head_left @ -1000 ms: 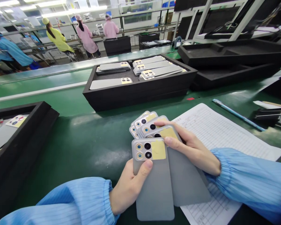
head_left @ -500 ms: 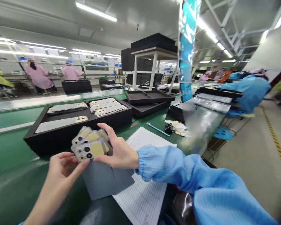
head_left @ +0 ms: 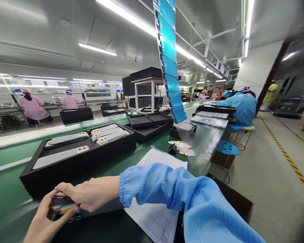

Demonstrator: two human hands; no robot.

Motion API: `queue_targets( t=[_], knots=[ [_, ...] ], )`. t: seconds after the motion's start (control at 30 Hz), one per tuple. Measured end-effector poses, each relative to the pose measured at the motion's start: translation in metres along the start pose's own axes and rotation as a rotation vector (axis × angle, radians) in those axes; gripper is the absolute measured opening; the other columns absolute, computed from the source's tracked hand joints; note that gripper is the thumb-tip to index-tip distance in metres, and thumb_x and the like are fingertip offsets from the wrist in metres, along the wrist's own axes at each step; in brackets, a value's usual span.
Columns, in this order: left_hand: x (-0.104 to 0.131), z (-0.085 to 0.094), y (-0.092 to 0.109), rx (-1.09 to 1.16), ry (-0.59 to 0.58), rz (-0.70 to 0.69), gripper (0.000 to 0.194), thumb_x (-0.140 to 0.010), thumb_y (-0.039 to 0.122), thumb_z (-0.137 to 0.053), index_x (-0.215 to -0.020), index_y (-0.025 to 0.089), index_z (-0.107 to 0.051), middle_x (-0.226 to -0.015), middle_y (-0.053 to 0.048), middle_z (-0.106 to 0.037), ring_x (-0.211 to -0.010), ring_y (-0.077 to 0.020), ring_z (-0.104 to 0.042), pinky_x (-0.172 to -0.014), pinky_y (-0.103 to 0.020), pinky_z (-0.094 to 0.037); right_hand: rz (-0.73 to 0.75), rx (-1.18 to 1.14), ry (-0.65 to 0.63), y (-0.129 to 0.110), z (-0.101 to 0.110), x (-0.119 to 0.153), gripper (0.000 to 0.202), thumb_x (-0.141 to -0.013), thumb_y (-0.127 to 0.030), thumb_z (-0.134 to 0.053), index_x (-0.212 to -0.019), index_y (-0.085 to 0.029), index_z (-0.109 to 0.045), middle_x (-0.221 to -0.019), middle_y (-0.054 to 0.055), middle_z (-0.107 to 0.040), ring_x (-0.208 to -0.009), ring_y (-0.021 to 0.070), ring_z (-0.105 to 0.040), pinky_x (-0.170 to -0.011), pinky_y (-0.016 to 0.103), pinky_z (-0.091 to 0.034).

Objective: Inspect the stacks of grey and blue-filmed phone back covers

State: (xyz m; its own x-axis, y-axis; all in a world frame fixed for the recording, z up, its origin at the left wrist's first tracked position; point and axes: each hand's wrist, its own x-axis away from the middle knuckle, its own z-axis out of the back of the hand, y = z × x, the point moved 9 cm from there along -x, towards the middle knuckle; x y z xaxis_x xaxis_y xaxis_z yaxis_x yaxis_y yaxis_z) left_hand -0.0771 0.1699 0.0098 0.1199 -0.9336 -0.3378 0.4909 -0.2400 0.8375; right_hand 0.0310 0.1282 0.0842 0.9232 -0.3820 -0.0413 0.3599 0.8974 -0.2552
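My left hand [head_left: 42, 217] is closed around the end of a stack of phone back panels [head_left: 63, 206], low on the left. From above, my right hand [head_left: 92, 193] grips the same stack, its fingers meeting the left ones at the edge. The stack is seen nearly edge-on. Grey panel surface reaches rightward under my right wrist, and dark camera rings show at its lower edge. Beyond the hands stands a black foam tray [head_left: 78, 170]. Grey panels with yellow camera ends [head_left: 55, 162] lie inside it, some single, some in piles.
A printed sheet [head_left: 152, 219] lies under my right sleeve, with a blue pen [head_left: 162, 151] at its top. Behind are stacked black trays [head_left: 152, 130]. A strip of blue phone-shaped films [head_left: 169, 67] hangs ahead. A blue stool [head_left: 227, 147] stands right; co-workers sit farther off.
Both hands have moved down and left with the stack, which has turned from face-on to edge-on. My view has shifted upward and right.
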Motion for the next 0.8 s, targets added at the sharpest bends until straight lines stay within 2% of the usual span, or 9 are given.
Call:
queue_targets(
  t=[0.07,0.17,0.23,0.3,0.37,0.47,0.6,0.7,0.8],
  knots=[
    [0.005,-0.001,-0.002,0.050,-0.003,0.015,0.051,-0.058,0.048,-0.062,-0.101,0.033,-0.039,-0.094,-0.002,-0.051,-0.087,-0.0320,-0.054,-0.075,-0.041,-0.045,-0.043,-0.025,-0.017,0.005,-0.011,-0.002,0.070,-0.071,-0.018,-0.047,-0.131,-0.010,-0.011,-0.109,0.015,-0.058,-0.081,0.0212,-0.062,-0.054,0.022,-0.044],
    [0.014,-0.009,0.017,0.098,-0.098,0.006,0.065,-0.052,0.036,-0.071,-0.106,0.030,-0.034,-0.107,-0.005,-0.044,-0.104,-0.0331,-0.046,-0.088,-0.042,-0.038,-0.127,-0.055,-0.039,0.017,-0.020,0.001,0.077,-0.070,-0.031,-0.054,-0.131,-0.005,-0.014,-0.096,0.017,-0.063,-0.075,0.0264,-0.064,-0.052,0.026,-0.044],
    [0.017,-0.015,0.026,0.133,-0.157,0.042,0.077,-0.051,0.034,-0.073,-0.114,0.026,-0.030,-0.102,-0.005,-0.049,-0.099,-0.0291,-0.051,-0.086,-0.040,-0.041,-0.143,-0.071,-0.054,0.024,-0.021,0.004,0.078,-0.065,-0.030,-0.060,-0.128,-0.005,-0.022,-0.095,0.019,-0.063,-0.077,0.0291,-0.063,-0.054,0.028,-0.045],
    [0.018,-0.019,0.028,0.172,-0.191,0.063,0.077,-0.053,0.035,-0.073,-0.116,0.023,-0.031,-0.099,-0.003,-0.052,-0.090,-0.0230,-0.056,-0.081,-0.036,-0.044,-0.163,-0.080,-0.064,0.031,-0.020,0.010,0.076,-0.061,-0.028,-0.064,-0.125,-0.007,-0.030,-0.094,0.018,-0.063,-0.076,0.0301,-0.063,-0.054,0.030,-0.045],
    [0.018,-0.024,0.026,0.217,-0.246,0.082,0.061,-0.054,0.034,-0.073,-0.104,0.018,-0.043,-0.093,-0.003,-0.057,-0.086,-0.0203,-0.057,-0.078,-0.033,-0.046,-0.193,-0.086,-0.054,0.036,-0.018,0.023,0.069,-0.063,-0.030,-0.063,-0.123,-0.010,-0.035,-0.092,0.015,-0.063,-0.077,0.0287,-0.062,-0.056,0.030,-0.046],
    [0.019,-0.028,0.022,0.296,-0.300,0.089,0.048,-0.054,0.032,-0.074,-0.090,0.016,-0.048,-0.084,-0.002,-0.060,-0.082,-0.0183,-0.058,-0.076,-0.030,-0.046,-0.268,-0.089,-0.001,0.040,-0.016,0.053,0.052,-0.065,-0.023,-0.060,-0.114,-0.015,-0.044,-0.089,0.011,-0.063,-0.080,0.0268,-0.061,-0.062,0.030,-0.045],
    [0.024,-0.034,0.027,0.410,-0.348,0.068,0.054,-0.055,0.027,-0.074,-0.099,0.017,-0.045,-0.091,-0.002,-0.059,-0.085,-0.0172,-0.057,-0.079,-0.029,-0.044,-0.392,-0.117,0.118,0.045,-0.023,0.089,0.045,-0.074,-0.017,-0.051,-0.116,-0.018,-0.037,-0.089,0.008,-0.062,-0.079,0.0223,-0.060,-0.065,0.030,-0.045],
    [0.033,-0.043,0.034,0.471,-0.394,0.054,0.069,-0.056,0.020,-0.072,-0.115,0.018,-0.037,-0.102,-0.004,-0.057,-0.093,-0.0173,-0.055,-0.086,-0.031,-0.041,-0.431,-0.144,0.225,0.046,-0.027,0.096,0.037,-0.079,-0.016,-0.045,-0.113,-0.019,-0.033,-0.088,0.005,-0.061,-0.076,0.0181,-0.060,-0.067,0.029,-0.045],
    [0.041,-0.050,0.036,0.491,-0.394,0.061,0.072,-0.058,0.016,-0.070,-0.119,0.018,-0.032,-0.100,-0.003,-0.056,-0.091,-0.0159,-0.054,-0.087,-0.031,-0.039,-0.405,-0.154,0.271,0.043,-0.029,0.093,0.023,-0.079,-0.017,-0.046,-0.101,-0.021,-0.043,-0.084,0.002,-0.063,-0.074,0.0180,-0.060,-0.065,0.027,-0.045]
  ],
)
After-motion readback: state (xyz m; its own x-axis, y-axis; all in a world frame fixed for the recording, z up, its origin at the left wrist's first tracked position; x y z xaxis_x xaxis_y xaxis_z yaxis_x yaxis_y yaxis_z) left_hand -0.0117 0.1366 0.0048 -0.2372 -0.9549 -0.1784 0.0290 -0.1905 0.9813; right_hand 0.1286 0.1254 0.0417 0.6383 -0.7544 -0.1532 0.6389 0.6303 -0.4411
